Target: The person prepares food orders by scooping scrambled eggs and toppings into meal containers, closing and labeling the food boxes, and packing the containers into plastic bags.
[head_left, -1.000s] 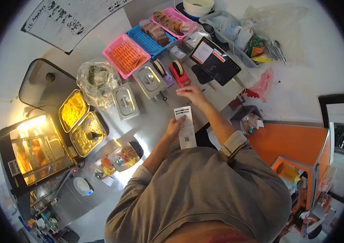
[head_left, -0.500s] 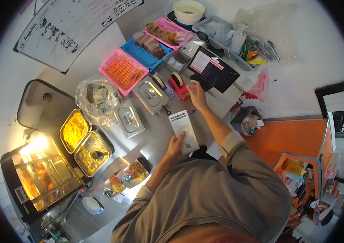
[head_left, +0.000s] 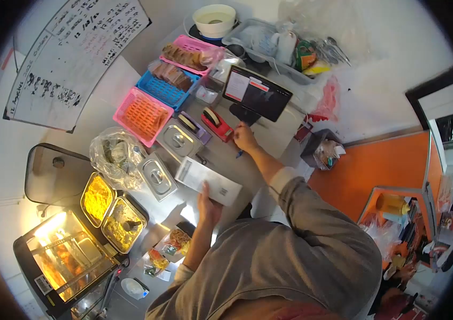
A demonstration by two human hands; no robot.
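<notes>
Head | left fingers [head_left: 205, 190] hold receipt [head_left: 197, 175] | right hand [head_left: 245, 138] by red tape dispenser [head_left: 217, 125], fingers unclear

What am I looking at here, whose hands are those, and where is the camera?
There is no robot here: these are a person's own bare hands, filmed by a camera worn on the head, looking forward and down. The left hand holds a printed paper slip. The right hand is beside a red tape dispenser; whether it touches, I can't tell. Also on the metal counter are a lidded steel container, a blue basket and a tablet.
</notes>
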